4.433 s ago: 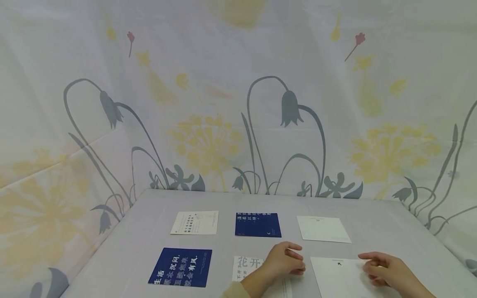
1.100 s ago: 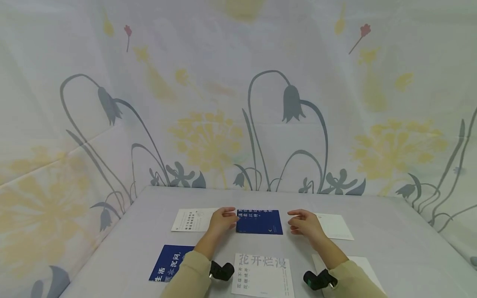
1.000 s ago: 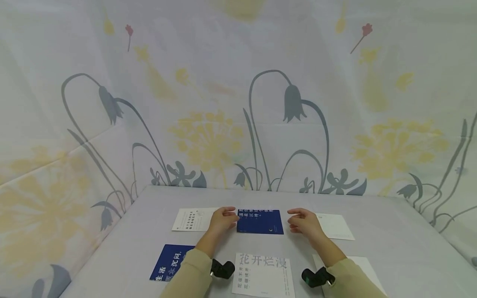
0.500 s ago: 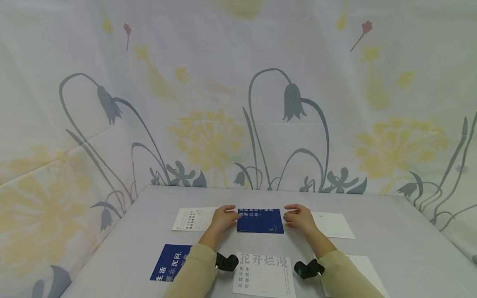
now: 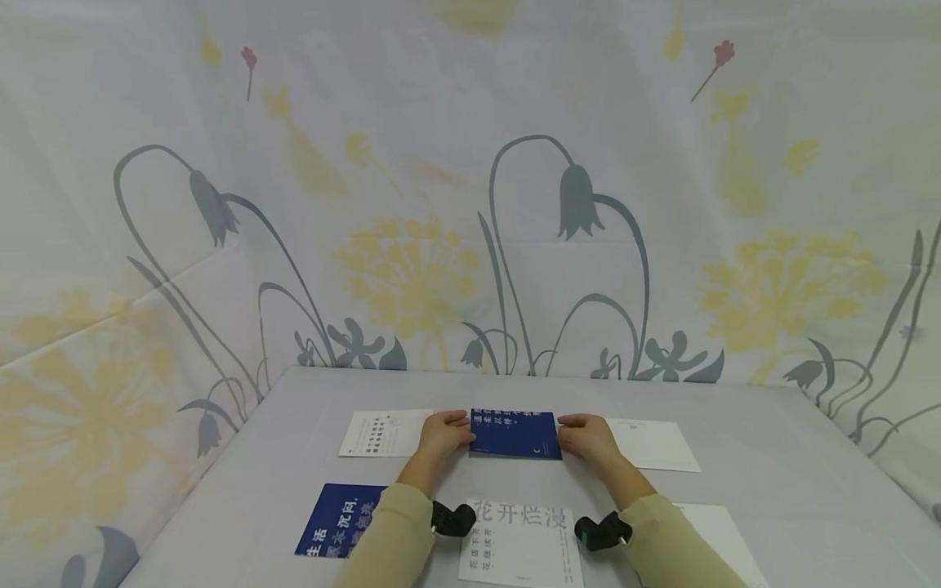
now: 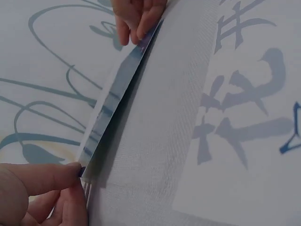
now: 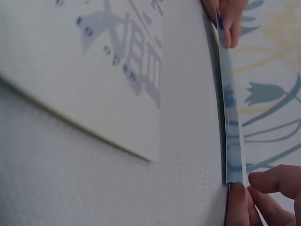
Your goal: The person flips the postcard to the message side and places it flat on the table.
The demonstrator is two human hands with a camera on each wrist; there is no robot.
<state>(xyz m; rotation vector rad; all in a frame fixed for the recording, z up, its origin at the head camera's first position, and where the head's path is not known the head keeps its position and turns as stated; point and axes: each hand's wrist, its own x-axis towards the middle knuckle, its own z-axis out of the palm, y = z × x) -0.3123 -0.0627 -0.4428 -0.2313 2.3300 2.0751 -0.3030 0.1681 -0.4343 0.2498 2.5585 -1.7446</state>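
In the head view a dark blue printed card (image 5: 515, 434) is at the middle of the back row. My left hand (image 5: 443, 437) pinches its left edge between thumb and fingers. At the opposite edge my right hand (image 5: 591, 441) holds the card the same way. Seen nearly edge-on in the left wrist view, the card (image 6: 113, 99) has its near edge raised over the cloth, with a shadow beneath. The right wrist view also shows the card (image 7: 230, 117) spanning both hands' fingertips.
White cards flank it, one with print (image 5: 375, 437) left and a plainer one (image 5: 657, 447) right. In front lie a blue card (image 5: 331, 518), a white lettered card (image 5: 522, 551) and another white card (image 5: 716, 535). A flowered curtain (image 5: 441, 180) rises behind the table (image 5: 794, 474).
From the front row, both hands have moved to the back middle card. The right hand has come left onto its edge. The card now is slightly raised, its near edge off the cloth.
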